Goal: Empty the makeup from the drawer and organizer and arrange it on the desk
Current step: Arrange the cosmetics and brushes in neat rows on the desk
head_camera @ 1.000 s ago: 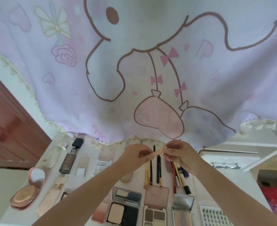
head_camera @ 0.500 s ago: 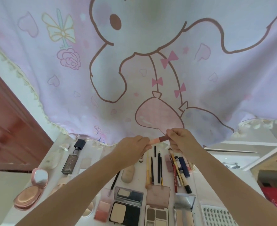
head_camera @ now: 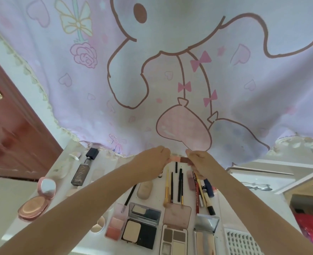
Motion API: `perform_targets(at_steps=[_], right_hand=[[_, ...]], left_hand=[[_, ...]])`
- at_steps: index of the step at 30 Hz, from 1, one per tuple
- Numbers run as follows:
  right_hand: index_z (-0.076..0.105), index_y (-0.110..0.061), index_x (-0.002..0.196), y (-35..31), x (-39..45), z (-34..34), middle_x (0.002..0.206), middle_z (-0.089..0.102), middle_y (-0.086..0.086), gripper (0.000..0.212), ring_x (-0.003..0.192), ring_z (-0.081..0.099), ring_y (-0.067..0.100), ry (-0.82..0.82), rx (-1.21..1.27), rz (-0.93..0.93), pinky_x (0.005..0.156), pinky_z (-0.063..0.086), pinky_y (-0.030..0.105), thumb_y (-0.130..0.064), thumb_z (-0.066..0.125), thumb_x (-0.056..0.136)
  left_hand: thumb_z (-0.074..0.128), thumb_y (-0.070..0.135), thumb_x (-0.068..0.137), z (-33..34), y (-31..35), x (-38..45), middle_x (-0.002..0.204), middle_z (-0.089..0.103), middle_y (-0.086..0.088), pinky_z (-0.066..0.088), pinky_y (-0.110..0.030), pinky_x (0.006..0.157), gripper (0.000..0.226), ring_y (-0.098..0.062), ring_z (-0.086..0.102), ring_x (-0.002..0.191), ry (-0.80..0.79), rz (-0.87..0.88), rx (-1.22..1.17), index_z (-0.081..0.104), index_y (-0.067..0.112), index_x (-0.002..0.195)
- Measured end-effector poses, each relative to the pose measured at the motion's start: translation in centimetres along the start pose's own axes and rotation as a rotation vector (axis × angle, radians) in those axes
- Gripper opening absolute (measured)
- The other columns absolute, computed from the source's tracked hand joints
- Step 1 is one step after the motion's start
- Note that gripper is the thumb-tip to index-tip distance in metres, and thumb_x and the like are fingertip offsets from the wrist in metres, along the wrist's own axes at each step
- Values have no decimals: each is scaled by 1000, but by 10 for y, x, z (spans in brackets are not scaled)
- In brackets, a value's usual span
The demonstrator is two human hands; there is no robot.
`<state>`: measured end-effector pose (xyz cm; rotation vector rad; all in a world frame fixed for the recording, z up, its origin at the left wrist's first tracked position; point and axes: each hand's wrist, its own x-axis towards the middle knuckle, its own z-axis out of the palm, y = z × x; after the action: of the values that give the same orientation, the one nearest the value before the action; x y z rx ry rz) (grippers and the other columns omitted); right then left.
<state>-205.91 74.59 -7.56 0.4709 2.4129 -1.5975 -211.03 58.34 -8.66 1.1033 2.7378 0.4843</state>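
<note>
Above the tabletop (head_camera: pixel 104 162), both hands pinch one small pink-brown stick (head_camera: pixel 179 159), poss. a lipstick: left hand (head_camera: pixel 154 160) on its pink end, right hand (head_camera: pixel 200 162) on brown end.

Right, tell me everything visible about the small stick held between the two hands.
The small stick is a short slim piece, pale pink toward the left hand and dark brownish-red toward the right hand. It lies roughly level, raised above the desk near the curtain's hem. Each hand pinches one end; whether it is capped cannot be told.
</note>
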Motion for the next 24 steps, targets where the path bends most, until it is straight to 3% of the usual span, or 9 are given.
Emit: perform_targets(at_steps=[4,6,7,9,11,14,16,20,24], right_hand=[[45,-10,56,-4,5,6,44,28,0,47,26,20,7,71,-82,88,35,21,16,-34,38,96],[42,-10,53,-7,4,5,45,31,0,48,31,26,8,110,-159,2,38,25,16,-31,38,96],[39,-11,51,-8,4,4,47,33,0,49,36,29,9,137,-223,-69,40,27,13,-29,37,96],[34,-13,49,-9,2,2,47,32,0,50,41,30,9,194,-343,-228,45,33,12,-25,37,96],[32,-19,46,-9,-1,0,42,30,-6,51,35,34,11,252,-434,-438,49,36,12,-23,41,96],[34,-25,49,-11,-1,-9,41,28,-18,43,48,51,-4,323,-439,-705,50,38,7,-35,43,90],[37,-25,56,-17,1,-16,46,33,-15,37,46,49,-2,247,-416,-632,48,37,9,-35,45,91],[48,-21,61,-22,6,-31,32,42,-10,33,29,36,3,38,-230,-335,44,33,14,-32,45,92],[56,-34,85,-10,6,-33,70,66,-19,27,65,61,-2,-33,-53,-477,61,50,14,-7,57,85]], left_hand=[[31,26,90,-1,9,-5,60,58,2,31,-18,38,27,-9,45,40,58,107,351,49,10,79],[24,32,98,4,9,-3,77,62,-2,35,-21,50,35,-12,47,53,125,139,420,50,8,96],[20,34,100,6,7,-4,88,61,-5,35,-22,58,38,-14,45,62,64,130,342,46,8,105],[14,41,97,-1,10,-2,84,56,-7,34,-20,63,44,-13,40,62,-78,34,64,45,11,95],[13,49,92,-9,15,-4,64,43,0,33,-12,55,46,-7,33,53,-164,32,-258,39,17,71],[24,42,94,-19,20,-6,54,34,6,30,-9,46,38,-4,32,45,-161,-41,-575,36,21,65],[20,49,90,-22,20,-4,58,36,7,31,-13,48,36,-7,34,49,-77,16,-380,37,22,74],[24,35,98,-20,14,0,58,35,10,32,-14,46,17,-5,34,47,75,66,-101,30,20,92],[23,32,99,-18,12,0,59,35,9,29,-15,49,19,-6,33,49,90,15,-98,34,18,95]])
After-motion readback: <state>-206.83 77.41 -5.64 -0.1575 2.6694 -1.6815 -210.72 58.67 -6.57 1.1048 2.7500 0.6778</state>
